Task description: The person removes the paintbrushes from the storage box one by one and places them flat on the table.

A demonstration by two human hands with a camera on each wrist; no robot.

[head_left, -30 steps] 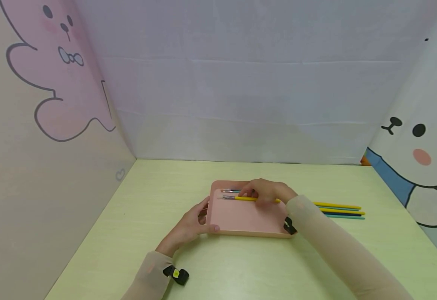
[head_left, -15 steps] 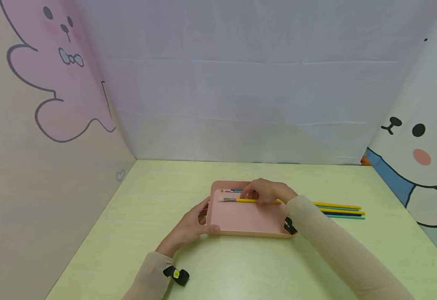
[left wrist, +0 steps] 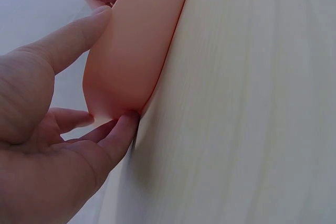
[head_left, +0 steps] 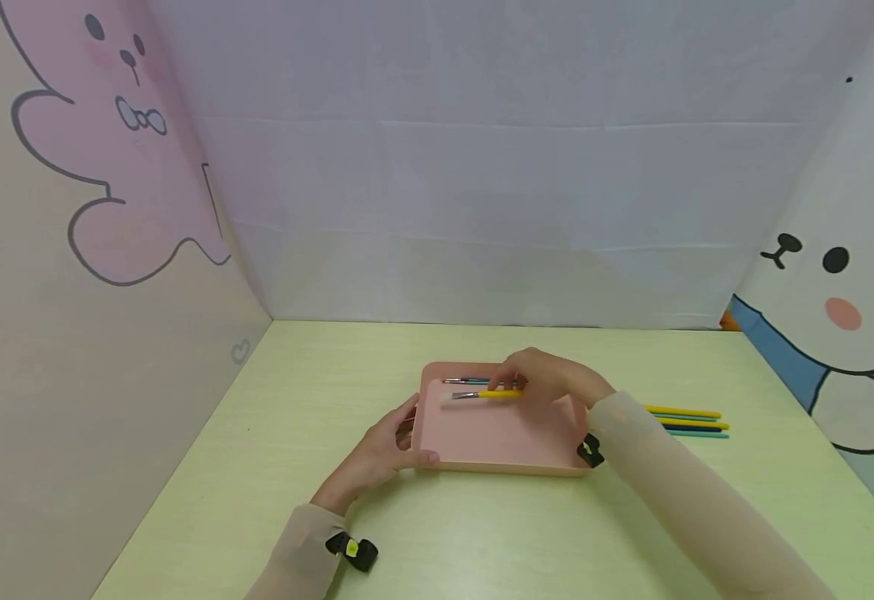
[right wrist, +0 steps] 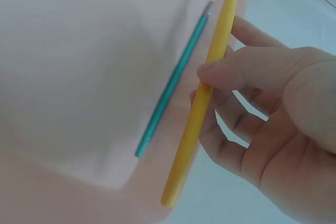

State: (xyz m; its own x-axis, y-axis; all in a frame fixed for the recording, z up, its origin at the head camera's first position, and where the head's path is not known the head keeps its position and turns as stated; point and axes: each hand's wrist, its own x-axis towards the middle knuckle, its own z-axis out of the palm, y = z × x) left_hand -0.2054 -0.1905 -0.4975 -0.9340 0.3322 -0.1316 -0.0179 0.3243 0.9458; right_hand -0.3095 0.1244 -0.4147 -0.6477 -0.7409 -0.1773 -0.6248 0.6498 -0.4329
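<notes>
My right hand (head_left: 545,377) pinches a yellow-handled paintbrush (right wrist: 202,93) between thumb and fingers, over the back part of a shallow pink tray (head_left: 496,442). Its pale bristles point left, and the hand hides much of the handle in the head view. Inside the tray, near the back wall, lies a thin teal-handled paintbrush (right wrist: 173,85). At the tray's left side my left hand (head_left: 377,450) grips it, thumb (left wrist: 79,38) on the rim and fingers (left wrist: 123,135) against the corner's lower edge.
Several paintbrushes with yellow, teal and dark handles (head_left: 691,423) lie on the pale wooden table (head_left: 317,375), right of the tray and partly behind the right sleeve. A white cloth backdrop (head_left: 437,217) rises behind, with printed side panels (head_left: 819,333).
My right hand has shifted slightly right and up with the yellow paintbrush, which now slants more. More of the teal paintbrush shows. The left hand and tray stay put.
</notes>
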